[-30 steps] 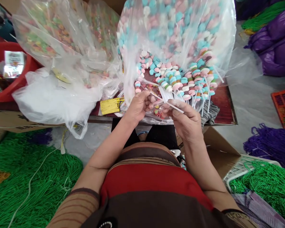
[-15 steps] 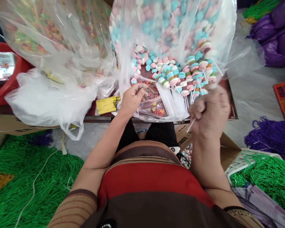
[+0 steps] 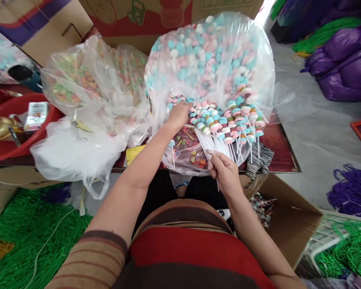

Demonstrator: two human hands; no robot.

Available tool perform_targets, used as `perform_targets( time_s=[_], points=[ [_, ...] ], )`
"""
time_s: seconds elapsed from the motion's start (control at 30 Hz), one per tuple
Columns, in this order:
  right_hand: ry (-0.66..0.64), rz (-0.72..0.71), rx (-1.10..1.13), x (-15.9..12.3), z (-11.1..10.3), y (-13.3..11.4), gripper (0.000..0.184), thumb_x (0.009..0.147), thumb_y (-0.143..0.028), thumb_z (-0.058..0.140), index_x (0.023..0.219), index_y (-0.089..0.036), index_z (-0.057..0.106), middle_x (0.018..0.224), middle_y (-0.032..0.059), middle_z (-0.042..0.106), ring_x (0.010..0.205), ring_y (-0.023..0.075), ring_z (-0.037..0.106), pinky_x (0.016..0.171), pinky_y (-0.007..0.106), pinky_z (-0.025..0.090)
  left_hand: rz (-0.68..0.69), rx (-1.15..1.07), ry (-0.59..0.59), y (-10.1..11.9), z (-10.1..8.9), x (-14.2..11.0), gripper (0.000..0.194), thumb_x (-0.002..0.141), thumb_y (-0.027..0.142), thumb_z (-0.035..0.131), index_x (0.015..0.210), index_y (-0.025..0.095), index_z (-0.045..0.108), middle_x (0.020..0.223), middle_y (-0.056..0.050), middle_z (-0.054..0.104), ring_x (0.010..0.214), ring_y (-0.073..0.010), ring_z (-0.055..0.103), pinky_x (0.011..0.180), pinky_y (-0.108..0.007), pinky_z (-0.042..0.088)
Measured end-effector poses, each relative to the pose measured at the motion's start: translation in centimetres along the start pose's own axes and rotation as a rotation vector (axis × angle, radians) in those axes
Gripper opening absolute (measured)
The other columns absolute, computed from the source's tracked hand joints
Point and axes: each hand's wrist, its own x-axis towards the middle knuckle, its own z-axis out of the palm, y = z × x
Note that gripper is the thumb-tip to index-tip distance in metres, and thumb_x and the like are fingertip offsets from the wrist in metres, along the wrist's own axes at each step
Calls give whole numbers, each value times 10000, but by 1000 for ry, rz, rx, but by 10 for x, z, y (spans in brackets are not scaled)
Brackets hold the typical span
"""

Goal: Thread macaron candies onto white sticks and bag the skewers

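My left hand [image 3: 180, 115] reaches into the loose pink, blue and white candies [image 3: 204, 105] at the mouth of a clear plastic bag; its fingertips are mostly hidden there. Near the table's front edge, my right hand [image 3: 224, 170] pinches a thin white stick [image 3: 218, 184]. Just above it lies a bundle of white sticks [image 3: 204, 140]. Candy skewers [image 3: 228, 124], with round candies threaded on white sticks, are heaped to the right. One stick with a blue-and-white candy [image 3: 172, 143] lies below my left wrist. Ring candies [image 3: 198, 159] are scattered around it.
Yellow ties [image 3: 133, 154] lie at the left by a bag of ring candies [image 3: 86, 72]. A red basin [image 3: 10, 152] stands farther left. Grey gloves [image 3: 260, 158] rest at the right edge, above an open carton [image 3: 291, 216]. Green cords [image 3: 56, 237] cover the floor.
My left hand has moved forward from above the ring candies into the loose candies. My right hand has come down and left with a white stick. The view now takes in more of the background.
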Motion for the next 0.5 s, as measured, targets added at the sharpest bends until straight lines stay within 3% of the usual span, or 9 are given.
perform_targets(
  time_s=[0.1, 0.3, 0.4, 0.5],
  points=[
    [21, 8, 21, 1, -4, 0, 300, 843, -456, 745, 1013, -211, 780, 592, -61, 559, 424, 41, 369, 410, 198, 234, -7, 87, -66, -2, 6, 5, 460, 943, 104, 447, 1342, 202, 656, 1375, -145, 617, 1213, -319, 647, 990, -386, 470],
    [29, 4, 11, 1, -7, 1, 346, 837, -490, 746, 1012, -193, 776, 593, -59, 548, 430, 49, 362, 411, 206, 242, -72, 77, -8, -10, 9, 11, 410, 942, 71, 426, 1243, 139, 697, 1276, -197, 673, 1176, -330, 661, 980, -402, 471],
    [7, -8, -4, 1, -7, -3, 361, 850, -494, 730, 1041, -192, 776, 601, -57, 552, 433, 54, 360, 412, 210, 236, -106, -141, 120, -14, 4, 6, 319, 883, 53, 538, 1105, 145, 749, 1177, -179, 724, 1138, -308, 666, 1013, -405, 467],
    [-14, -24, -39, 5, -4, -11, 346, 845, -479, 723, 1037, -196, 774, 615, -57, 554, 428, 55, 327, 404, 215, 221, -204, -629, 227, -12, -6, -17, 210, 841, 96, 640, 1005, 166, 750, 1029, -81, 758, 946, -210, 687, 936, -348, 516]
  ],
)
